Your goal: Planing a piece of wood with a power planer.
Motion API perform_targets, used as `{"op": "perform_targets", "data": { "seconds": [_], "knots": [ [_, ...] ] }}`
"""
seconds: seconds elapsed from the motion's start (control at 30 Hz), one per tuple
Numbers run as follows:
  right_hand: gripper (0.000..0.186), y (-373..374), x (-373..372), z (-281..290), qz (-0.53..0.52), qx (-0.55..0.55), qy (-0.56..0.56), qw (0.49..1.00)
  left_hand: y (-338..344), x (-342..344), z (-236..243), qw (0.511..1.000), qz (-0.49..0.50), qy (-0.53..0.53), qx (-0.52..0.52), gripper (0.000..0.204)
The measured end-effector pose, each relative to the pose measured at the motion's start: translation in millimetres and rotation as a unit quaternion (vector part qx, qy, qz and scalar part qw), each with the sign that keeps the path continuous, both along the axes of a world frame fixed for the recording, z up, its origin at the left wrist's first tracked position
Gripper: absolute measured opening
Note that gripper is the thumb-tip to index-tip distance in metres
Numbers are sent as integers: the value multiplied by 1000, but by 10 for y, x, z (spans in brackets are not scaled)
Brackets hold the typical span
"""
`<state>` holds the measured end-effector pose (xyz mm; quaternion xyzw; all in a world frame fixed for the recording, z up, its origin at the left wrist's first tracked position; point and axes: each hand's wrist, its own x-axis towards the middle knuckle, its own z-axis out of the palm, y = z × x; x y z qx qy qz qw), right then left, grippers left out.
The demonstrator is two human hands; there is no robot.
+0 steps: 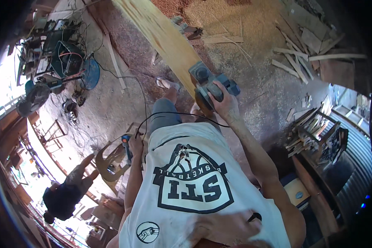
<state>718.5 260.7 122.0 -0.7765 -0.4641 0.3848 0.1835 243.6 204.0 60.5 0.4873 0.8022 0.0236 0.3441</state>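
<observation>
My right hand [225, 101] is wrapped round the handle of a dark grey-green electric hand planer [202, 74]. The planer rests on the near end of a long, pale wooden plank [163, 37], which runs away to the upper left. Beside my left hip, my left hand [135, 144] is closed where the planer's black power cord [173, 112] comes down in a loop across my shirt. Right against that hand is a blue-and-black tool [127, 146]; whether my fingers touch it is hidden.
A curved wooden piece [107, 163] stands left of my left hand. Another person [66, 194] is at the lower left. Machines with cables [66, 58] stand far left. Sawdust [223, 20] and wood offcuts [295, 62] lie ahead and right; stacked wood [314, 132] is at right.
</observation>
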Motion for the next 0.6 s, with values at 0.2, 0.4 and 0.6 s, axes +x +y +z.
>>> {"op": "perform_targets", "data": {
  "seconds": [0.2, 0.4, 0.6],
  "knots": [
    [52, 968, -185, -2, 37, 102, -4, 994, -313, -298, -525, 995, 102, -18, -4, 47],
    [53, 2140, -504, -38, 45, 122, -36, 991, -23, -50, -376, 998, 44, -27, 33, 44],
    [52, 3211, -903, -3, 51, 152, -20, 987, 251, -474, -642, 996, 91, -19, 17, 43]
  ]
}}
